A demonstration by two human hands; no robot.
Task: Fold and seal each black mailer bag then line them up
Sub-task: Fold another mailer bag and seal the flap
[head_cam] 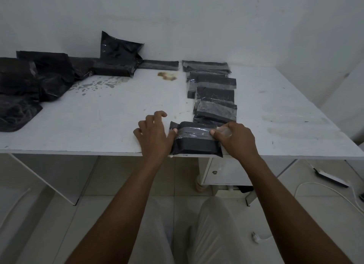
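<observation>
- The mailer bag (194,143) in work lies at 6 o'clock on the table (118,110), with its near side at the table edge. It is already folded, and a clear band goes across it.
- The left hand (152,133) is open. Its thumb presses the bag's 9 o'clock end, and the other fingers are spread and loosely bent.
- The right hand (235,139) is closed at the 3 o'clock end. The thumb presses the band, and the curled fingers seem to grip a scrap of clear film (224,130).
- I judge the step to be pressing down the seal. It is best to rub both thumbs along the band so that no wrinkle remains, keeping the fold tight.
- The bag should then go just at 6 o'clock of the row of sealed bags (213,90), with its edges matching.
- The loose bags (33,80) at 10 o'clock suggest that much work remains.
- I cannot tell whether the band is tape or the bag's own flap. The right fingers are mostly hidden, and the loose bags are cut off at the left border.
</observation>
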